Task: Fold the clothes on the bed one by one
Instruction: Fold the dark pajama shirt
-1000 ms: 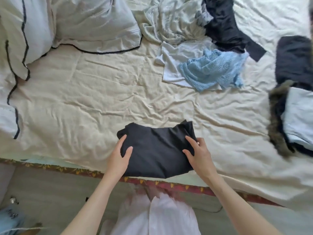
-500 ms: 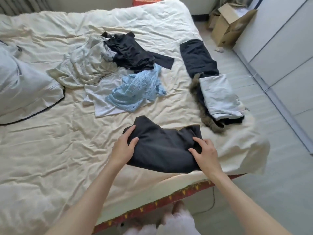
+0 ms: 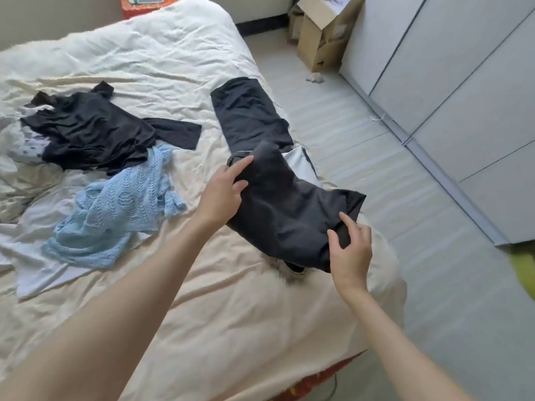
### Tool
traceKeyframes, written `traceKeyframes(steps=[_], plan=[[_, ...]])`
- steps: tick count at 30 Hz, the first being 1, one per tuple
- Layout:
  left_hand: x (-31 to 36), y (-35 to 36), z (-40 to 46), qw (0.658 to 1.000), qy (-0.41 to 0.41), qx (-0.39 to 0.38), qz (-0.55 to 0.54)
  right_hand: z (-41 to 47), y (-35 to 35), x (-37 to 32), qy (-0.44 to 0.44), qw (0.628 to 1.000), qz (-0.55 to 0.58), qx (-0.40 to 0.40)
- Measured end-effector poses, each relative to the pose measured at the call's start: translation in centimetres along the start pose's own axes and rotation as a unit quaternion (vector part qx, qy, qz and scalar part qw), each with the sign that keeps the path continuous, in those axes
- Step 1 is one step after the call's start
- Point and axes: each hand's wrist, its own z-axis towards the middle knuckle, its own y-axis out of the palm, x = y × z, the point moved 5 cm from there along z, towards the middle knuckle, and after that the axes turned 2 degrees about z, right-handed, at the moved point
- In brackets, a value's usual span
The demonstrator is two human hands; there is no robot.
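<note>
A folded black garment (image 3: 286,212) hangs between both my hands above the stack of folded clothes at the bed's right edge. My left hand (image 3: 224,192) grips its left side, thumb on top. My right hand (image 3: 350,250) pinches its near right corner. Under it a folded pale blue-white piece (image 3: 298,163) and some fur trim (image 3: 289,273) of the stack peek out. A flat folded dark garment (image 3: 249,114) lies just beyond. Unfolded clothes lie to the left: a black top (image 3: 92,131), a light blue knit (image 3: 115,209) and a white shirt (image 3: 37,273).
The cream bedsheet (image 3: 231,314) is rumpled. Beside the bed runs a grey floor (image 3: 405,198) with pale wardrobe doors (image 3: 463,82) on the right. An open cardboard box (image 3: 321,33) stands at the far corner. An orange box (image 3: 147,4) sits past the bed's end.
Both hands have carried the folded black garment from the near middle of the bed to the right, over the stack of folded clothes. My view swung right with it.
</note>
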Motion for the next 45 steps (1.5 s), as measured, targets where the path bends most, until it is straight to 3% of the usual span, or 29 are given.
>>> traceKeyframes(steps=[3, 6, 9, 11, 12, 14, 16, 19, 21, 24, 27, 31, 35, 37, 40, 45], plan=[[3.6, 2.2, 4.6, 0.996, 0.088, 0.013, 0.026, 1.9, 0.1, 2.3, 0.029, 0.998, 0.043, 0.038], [4.4, 5.0, 8.4, 0.98, 0.174, 0.015, 0.1, 2.0, 2.7, 5.4, 0.086, 0.993, 0.086, -0.011], [1.1, 8.6, 11.5, 0.979, 0.117, -0.041, 0.161, 1.2, 6.5, 9.2, 0.185, 0.963, 0.128, -0.15], [-1.6, 10.8, 11.8, 0.976, 0.054, -0.082, 0.195, 1.1, 7.4, 10.8, 0.196, 0.958, 0.09, -0.19], [-2.5, 11.9, 11.4, 0.972, 0.044, -0.096, 0.209, 1.4, 7.1, 11.1, 0.161, 0.97, 0.04, -0.178], [-3.5, 14.0, 9.8, 0.96, 0.066, -0.125, 0.242, 2.3, 6.0, 10.4, 0.006, 0.991, -0.08, -0.106], [-4.1, 15.8, 8.7, 0.94, 0.087, -0.175, 0.278, 3.0, 5.7, 9.4, -0.169, 0.97, -0.172, -0.031], [-4.3, 17.3, 9.3, 0.92, 0.115, -0.211, 0.309, 5.1, 7.4, 8.2, -0.285, 0.934, -0.212, -0.03], [-4.0, 18.0, 10.4, 0.91, 0.141, -0.217, 0.325, 6.9, 9.2, 8.1, -0.289, 0.916, -0.265, -0.081], [-3.8, 19.1, 11.3, 0.895, 0.162, -0.225, 0.349, 8.7, 11.3, 10.2, -0.209, 0.891, -0.349, -0.202], [-4.0, 20.1, 11.3, 0.884, 0.167, -0.233, 0.37, 8.8, 12.1, 12.4, -0.156, 0.868, -0.387, -0.271], [-3.7, 19.7, 10.9, 0.888, 0.165, -0.217, 0.371, 8.7, 12.1, 12.1, -0.148, 0.868, -0.378, -0.286], [-4.5, 17.3, 7.3, 0.921, 0.168, -0.159, 0.312, 7.7, 11.3, 9.8, -0.195, 0.881, -0.366, -0.228], [-6.6, 15.4, 4.3, 0.947, 0.147, -0.128, 0.256, 6.2, 11.2, 8.3, -0.232, 0.89, -0.343, -0.193], [-12.6, 11.9, -2.0, 0.973, 0.02, -0.114, 0.201, 1.9, 12.3, 6.0, -0.292, 0.9, -0.263, -0.19], [-22.4, 6.0, -13.2, 0.946, -0.166, -0.158, 0.231, -6.5, 18.1, 3.5, -0.356, 0.856, -0.221, -0.304]])
